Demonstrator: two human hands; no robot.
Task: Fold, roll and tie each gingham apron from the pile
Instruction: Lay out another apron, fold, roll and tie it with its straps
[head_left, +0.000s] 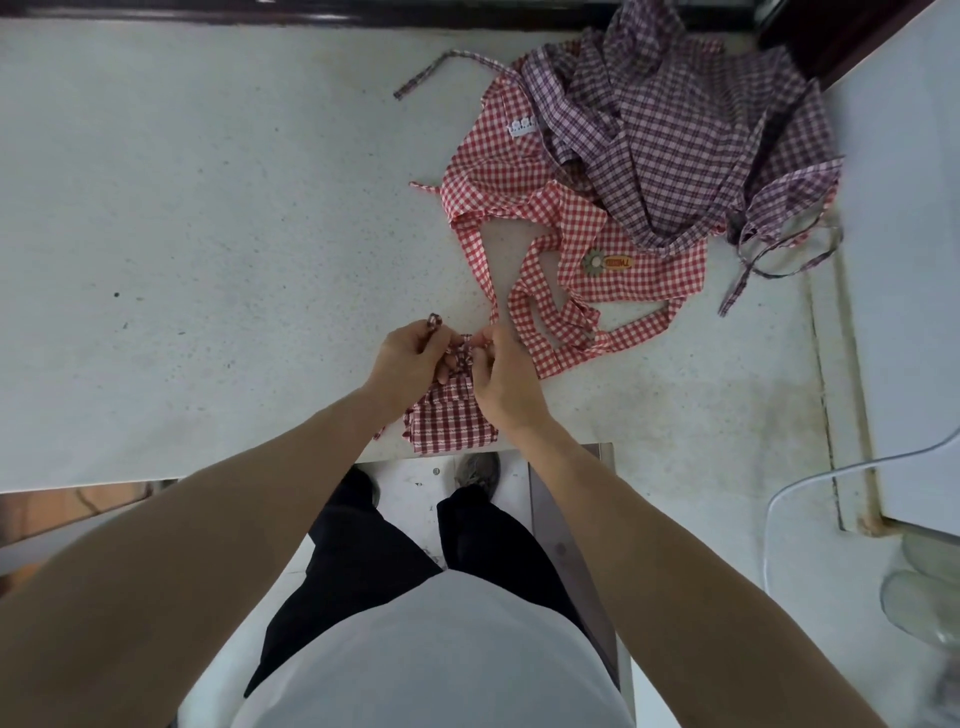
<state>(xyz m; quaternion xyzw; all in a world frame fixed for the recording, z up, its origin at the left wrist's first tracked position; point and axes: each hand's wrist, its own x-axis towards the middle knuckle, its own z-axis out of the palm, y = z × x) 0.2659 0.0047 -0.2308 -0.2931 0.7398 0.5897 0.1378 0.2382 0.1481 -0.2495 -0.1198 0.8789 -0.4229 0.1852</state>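
Sprawling over the far right of the pale desk, the pile holds a purple gingham apron heaped on a red gingham apron, whose long straps loop down toward the hands. That closeness is the biggest risk: a loose red strap lies just beside the right hand and could be caught up in the knot or dragged along.

Next, the dark red rolled apron sits at the very near edge of the desk, under both hands; a hard tug on the ties could pull it over the edge or let the roll loosen.

Smallest, the ties themselves: the left hand has its grip curled round a strap end, and the right grip pinches the bunched tie on top of the roll. If either pinch slips before the knot is drawn snug, the knot would likely slacken.
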